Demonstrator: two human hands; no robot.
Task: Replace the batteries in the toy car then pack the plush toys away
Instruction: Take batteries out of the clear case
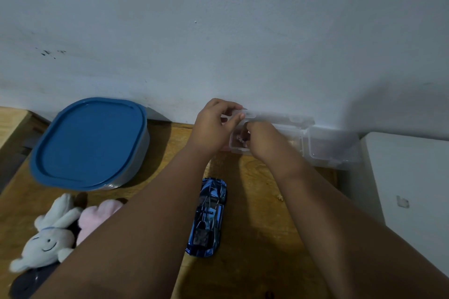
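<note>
The left hand (215, 126) pinches the thin lid (279, 119) of the clear box (332, 150) open, while the right hand (261, 139) dips curled fingers into its left compartment — whether they hold a battery I cannot tell. The toy car (209, 216) lies on the tabletop (255, 201) at 6 o'clock from the box; it looks light, rigid and glossy (likely slippery) — best gripped across its flanks.

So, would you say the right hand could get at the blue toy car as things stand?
Probably yes. The toy car lies uncovered on the table between both forearms, nothing on it. The right hand is dipped into the clear box, so it must pull back first.
</note>
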